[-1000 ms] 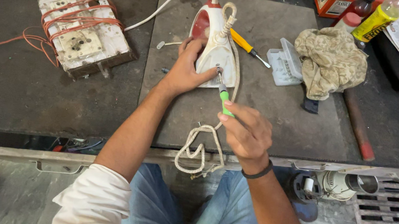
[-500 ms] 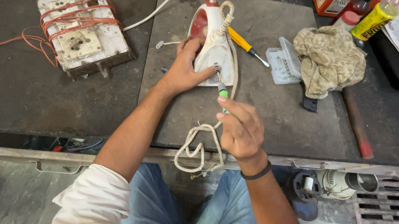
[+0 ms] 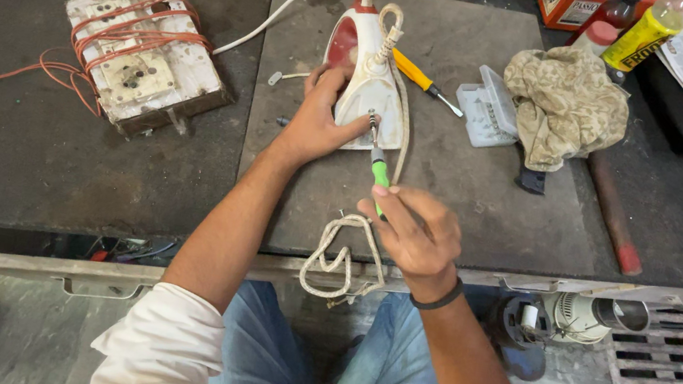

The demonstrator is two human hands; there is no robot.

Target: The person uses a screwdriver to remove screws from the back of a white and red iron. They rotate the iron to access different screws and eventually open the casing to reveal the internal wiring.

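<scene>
While beside iron (image 3: 370,78), open clear box (image 3: 487,107)

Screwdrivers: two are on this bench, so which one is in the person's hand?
The green-handled screwdriver, gripped by the right hand, tip at the iron. The yellow-handled screwdriver lies untouched beyond the iron.

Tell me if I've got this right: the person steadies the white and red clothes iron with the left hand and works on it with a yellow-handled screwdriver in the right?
Not quite. The screwdriver in the right hand has a green handle; the yellow-handled screwdriver lies unused on the mat beside the iron. The left hand does steady the iron, as the head view shows.
</scene>
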